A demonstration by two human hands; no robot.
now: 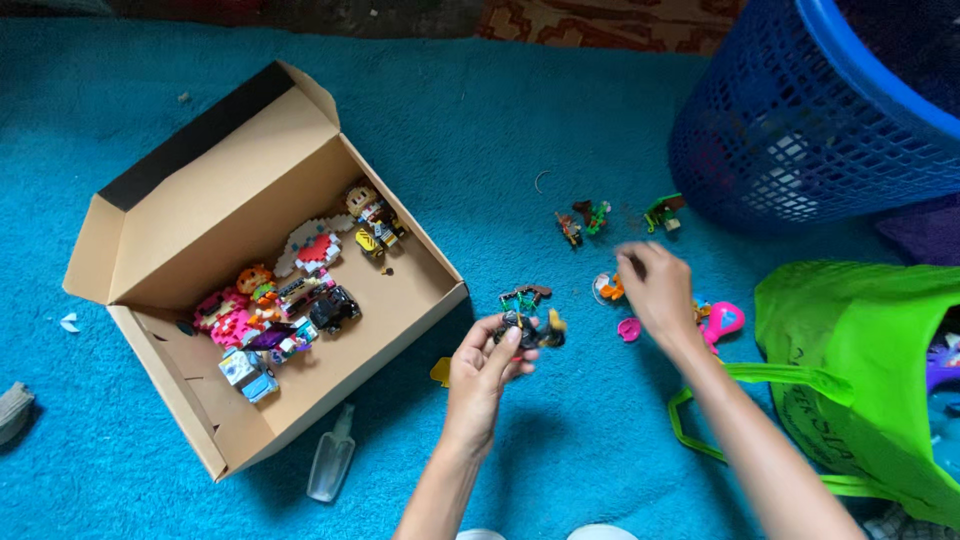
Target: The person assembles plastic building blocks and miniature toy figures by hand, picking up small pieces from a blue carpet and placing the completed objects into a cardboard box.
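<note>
Viewed from the head camera, the only view supplied, a blue carpet (520, 130) is seen with toys spread over it. The left hand (482, 372) is raised just clear of the carpet, and a small dark toy figure (528, 330) is gripped between its thumb and fingertips, held up as if for inspection. The right hand (655, 290) is blurred by motion above a cluster of pink and orange toy pieces (718, 320); its fingers are curled downward, but whether anything is pinched in them cannot be told.

An open cardboard box (170, 240) is set to the left, its lid folded back so the inside can be reached. A row of block-built figures (290, 290) is laid along its floor, close together. Between the box and the left forearm, a small clear bottle (331, 455) lies on its side.

Near the top right, a blue mesh basket (800, 130) is tilted, with a few green and brown toy pieces (590, 218) scattered just beside its base. A green cloth bag (860, 370) lies open at the right edge, its handles trailing under the right forearm.
</note>
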